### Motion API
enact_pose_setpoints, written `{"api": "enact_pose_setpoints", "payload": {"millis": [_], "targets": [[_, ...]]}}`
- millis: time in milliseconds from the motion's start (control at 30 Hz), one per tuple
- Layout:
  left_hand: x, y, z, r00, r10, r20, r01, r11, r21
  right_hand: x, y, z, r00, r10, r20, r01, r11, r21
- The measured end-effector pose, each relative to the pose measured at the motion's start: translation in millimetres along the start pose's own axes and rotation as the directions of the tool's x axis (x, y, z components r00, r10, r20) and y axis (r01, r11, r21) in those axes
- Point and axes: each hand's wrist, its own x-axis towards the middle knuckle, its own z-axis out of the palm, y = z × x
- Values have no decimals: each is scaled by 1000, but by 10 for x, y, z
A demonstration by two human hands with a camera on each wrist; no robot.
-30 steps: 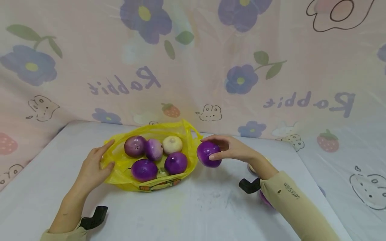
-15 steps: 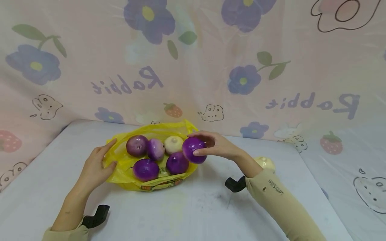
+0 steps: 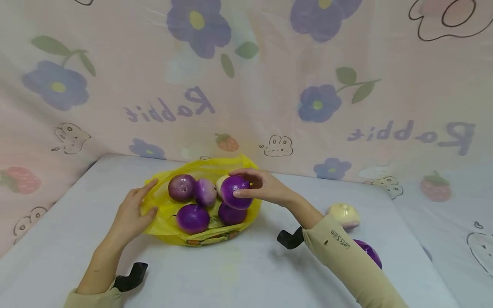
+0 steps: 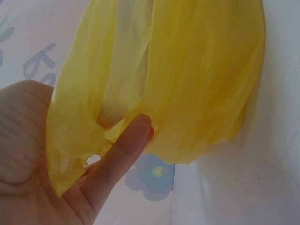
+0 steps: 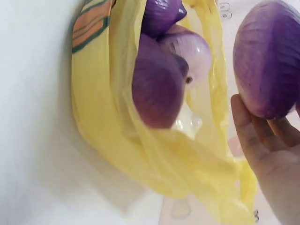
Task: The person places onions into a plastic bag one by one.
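My right hand (image 3: 265, 186) holds a glossy purple onion (image 3: 236, 192) between thumb and fingers, above the right side of a yellow plastic bag (image 3: 166, 234). In the right wrist view this onion (image 5: 267, 61) is beside the open mouth of the bag, gripped at its lower end. Several purple onions (image 3: 193, 218) and a pale onion (image 3: 219, 185), partly hidden behind the held one, lie inside. At the bag's left edge, my left hand (image 3: 132, 211) holds the rim, with the yellow plastic (image 4: 201, 84) running between thumb and palm in the left wrist view.
To the right on the white table (image 3: 215, 278) sit a pale onion (image 3: 344, 214) and a purple onion (image 3: 367, 252), the latter partly covered by the right sleeve (image 3: 339, 252). A printed cloth (image 3: 254, 98) hangs behind the table.
My right hand has carried the purple onion leftward from beside the bag to over its right side. The left hand keeps its place on the rim. The head view has shifted slightly.
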Motion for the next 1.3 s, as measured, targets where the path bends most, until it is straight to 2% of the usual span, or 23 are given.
{"api": "enact_pose_setpoints", "payload": {"millis": [333, 567, 967, 1300], "targets": [[6, 1, -10, 1000, 17, -5, -17, 1000, 3, 187, -10, 179, 1000, -6, 30, 8, 999, -48], [6, 2, -24, 1000, -3, -7, 3, 1000, 3, 294, -10, 286, 999, 4, 54, 0, 997, -79], [39, -4, 9, 1000, 1, -9, -1, 1000, -11, 342, 32, 394, 997, 38, 68, -30, 993, -114], [59, -4, 12, 1000, -24, 2, 24, 999, -21, 405, 163, 452, 998, 25, 61, -17, 991, -134]]}}
